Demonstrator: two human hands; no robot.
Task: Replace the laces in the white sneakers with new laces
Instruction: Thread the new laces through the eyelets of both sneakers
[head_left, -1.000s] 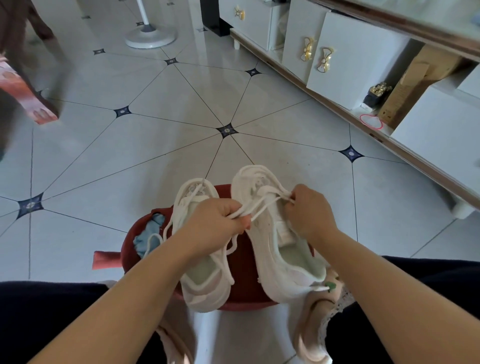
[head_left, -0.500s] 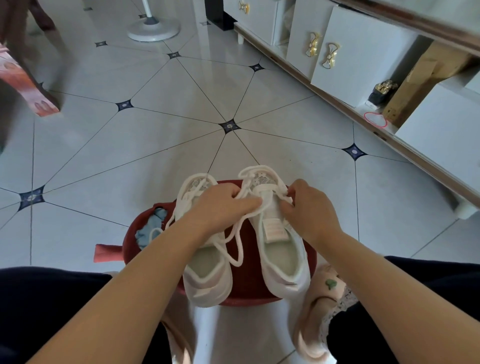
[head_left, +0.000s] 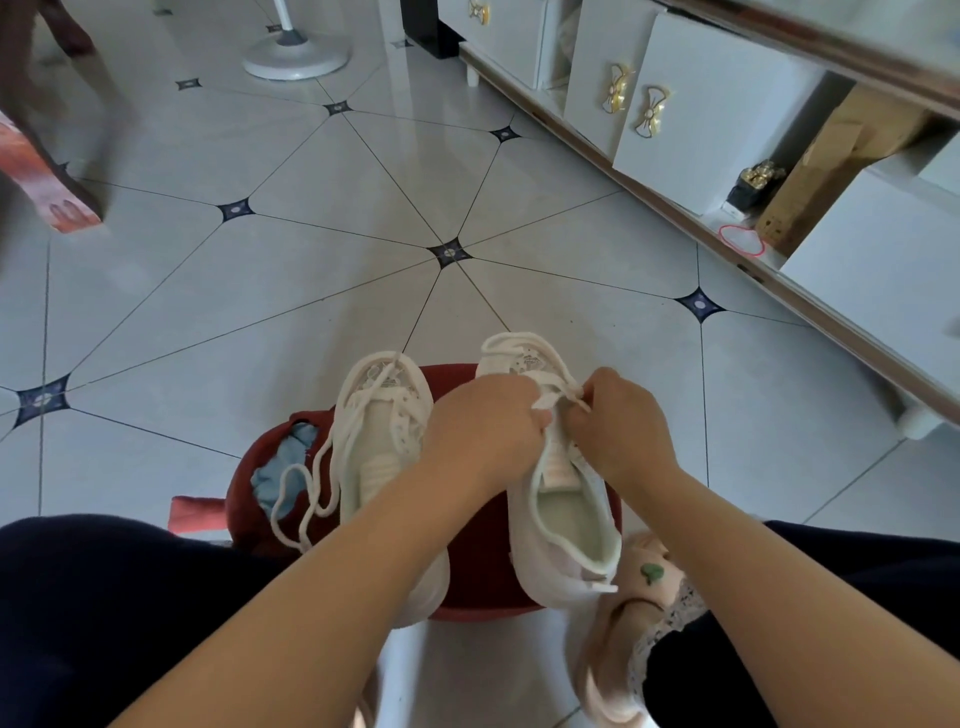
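Two white sneakers stand side by side on a dark red round stool (head_left: 467, 561) in front of my knees. The left sneaker (head_left: 382, 415) has a loose white lace (head_left: 296, 493) trailing off its left side over the stool. My left hand (head_left: 483, 431) and my right hand (head_left: 618, 431) meet over the laced front of the right sneaker (head_left: 558, 509). Both hands pinch its white lace (head_left: 558, 397) between curled fingers. The sneaker's toe shows beyond my knuckles, its heel opening towards me.
A light blue cloth (head_left: 283, 467) lies on the stool's left edge. My pink slipper (head_left: 623, 623) sits by the stool at lower right. White cabinets (head_left: 691, 104) line the right side, a fan base (head_left: 296, 54) stands far back, a red-patterned box (head_left: 47, 192) at left.
My left hand has moved right, off the left sneaker, to join my right hand over the right sneaker's laces. The lace strands that were pulled out taut are now gathered short between my fingers.
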